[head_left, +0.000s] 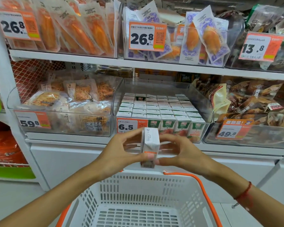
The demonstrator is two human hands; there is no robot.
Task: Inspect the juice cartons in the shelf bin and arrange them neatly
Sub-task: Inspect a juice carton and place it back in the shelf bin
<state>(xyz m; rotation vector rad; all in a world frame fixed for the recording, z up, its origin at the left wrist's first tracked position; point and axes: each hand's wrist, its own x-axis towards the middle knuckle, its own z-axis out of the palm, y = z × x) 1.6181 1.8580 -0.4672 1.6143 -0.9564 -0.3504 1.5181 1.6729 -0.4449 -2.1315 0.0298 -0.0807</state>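
- Juice carton (150, 145): in the head view, one small carton is out of the bin, held upright between both hands, over the white basket (138, 202) and in front of the shelf edge.
- Left hand (121, 149) pinches the carton's left side with fingertips and thumb; right hand (179, 150) pinches the right side the same way. Both are clamped on it, fingers spread.
- Beyond the grip, the clear shelf bin (203, 102) holds the other cartons (157, 107) in tight upright rows.
- Risk, as I judge it: a fingertip pinch could slip while turning the carton, dropping it into the basket below; pushing it back into such tight rows could tilt its neighbours.
- Readable: bin tag (129, 126) "6.5"; front cartons "100%". Neighbouring tags read "59.8", "49.8", "26.8", "13.8". The smaller print is illegible.
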